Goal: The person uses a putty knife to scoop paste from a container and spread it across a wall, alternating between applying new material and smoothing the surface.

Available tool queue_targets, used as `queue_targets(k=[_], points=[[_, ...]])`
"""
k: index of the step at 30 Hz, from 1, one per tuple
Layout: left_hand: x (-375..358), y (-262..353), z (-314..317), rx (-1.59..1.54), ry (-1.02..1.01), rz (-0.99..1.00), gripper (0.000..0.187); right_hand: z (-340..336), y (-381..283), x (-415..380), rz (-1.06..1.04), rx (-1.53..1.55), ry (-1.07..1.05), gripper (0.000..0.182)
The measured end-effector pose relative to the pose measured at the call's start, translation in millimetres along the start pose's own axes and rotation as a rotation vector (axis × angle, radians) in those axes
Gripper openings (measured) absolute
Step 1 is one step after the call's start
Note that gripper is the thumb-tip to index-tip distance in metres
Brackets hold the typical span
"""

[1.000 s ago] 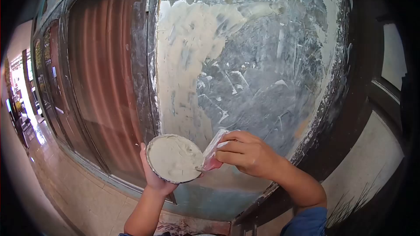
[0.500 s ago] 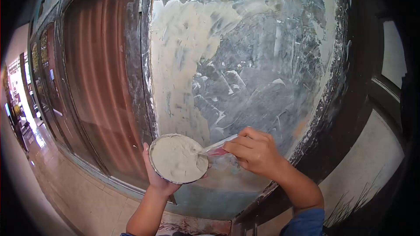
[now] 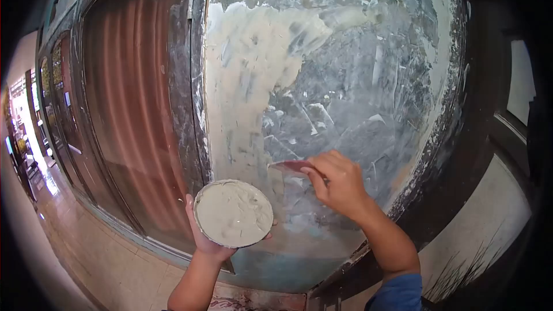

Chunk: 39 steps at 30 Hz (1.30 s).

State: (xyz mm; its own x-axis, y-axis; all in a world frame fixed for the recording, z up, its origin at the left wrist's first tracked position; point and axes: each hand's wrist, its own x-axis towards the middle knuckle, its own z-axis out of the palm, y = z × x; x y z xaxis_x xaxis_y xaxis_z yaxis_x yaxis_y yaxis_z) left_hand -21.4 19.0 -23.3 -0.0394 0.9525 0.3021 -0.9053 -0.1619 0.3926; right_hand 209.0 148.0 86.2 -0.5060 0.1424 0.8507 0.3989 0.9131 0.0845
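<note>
My left hand (image 3: 208, 241) holds up a round bowl (image 3: 199, 226) from below, its fingers wrapped round the underside. Thick grey-beige putty (image 3: 233, 213) fills the bowl, its surface furrowed. Closed on a reddish putty knife (image 3: 292, 165), my right hand (image 3: 339, 181) is above and to the right of the bowl. The knife's edge points left and is at the wall panel (image 3: 345, 121); whether it touches cannot be made out. Beige filler (image 3: 239, 92) covers the panel's left strip and part of its top, while the middle is bare grey-blue with white streaks.
Left of the panel stands a dark wooden frame (image 3: 187, 80) with glass and a reddish curtain (image 3: 132, 98) behind it. A dark door frame (image 3: 484, 121) with pale panels is at the right. Tiled floor (image 3: 115, 247) runs along the lower left.
My right hand has lifted the putty knife out of the bowl and up to the wall. The bowl in my left hand has shifted slightly down.
</note>
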Motion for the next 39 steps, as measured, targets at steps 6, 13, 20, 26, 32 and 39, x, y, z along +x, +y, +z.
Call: queue_targets(k=[6,13,20,26,32,39], points=[[0.9,20.3,-9.0,0.037,-0.007,0.025,0.116,19.3,13.7,25.4,0.209,0.058,-0.026,0.014],[-3.1,42.1,-12.5,0.05,0.025,0.059,0.117,16.0,13.6,40.8,0.353,0.125,-0.095,0.016],[-6.8,59.2,-4.0,0.12,0.029,0.091,0.115,19.1,18.7,46.4,0.387,0.109,-0.127,0.018],[-10.4,68.1,-4.3,0.152,0.009,0.098,0.114,18.2,18.1,48.1,0.379,0.012,-0.233,0.021],[-18.3,76.2,-15.8,0.103,-0.093,0.063,0.119,15.7,11.5,50.8,0.501,0.206,-0.17,0.019],[-32.3,73.5,-26.1,0.119,-0.044,0.075,0.112,18.3,14.7,59.4,0.47,0.058,-0.111,0.019]])
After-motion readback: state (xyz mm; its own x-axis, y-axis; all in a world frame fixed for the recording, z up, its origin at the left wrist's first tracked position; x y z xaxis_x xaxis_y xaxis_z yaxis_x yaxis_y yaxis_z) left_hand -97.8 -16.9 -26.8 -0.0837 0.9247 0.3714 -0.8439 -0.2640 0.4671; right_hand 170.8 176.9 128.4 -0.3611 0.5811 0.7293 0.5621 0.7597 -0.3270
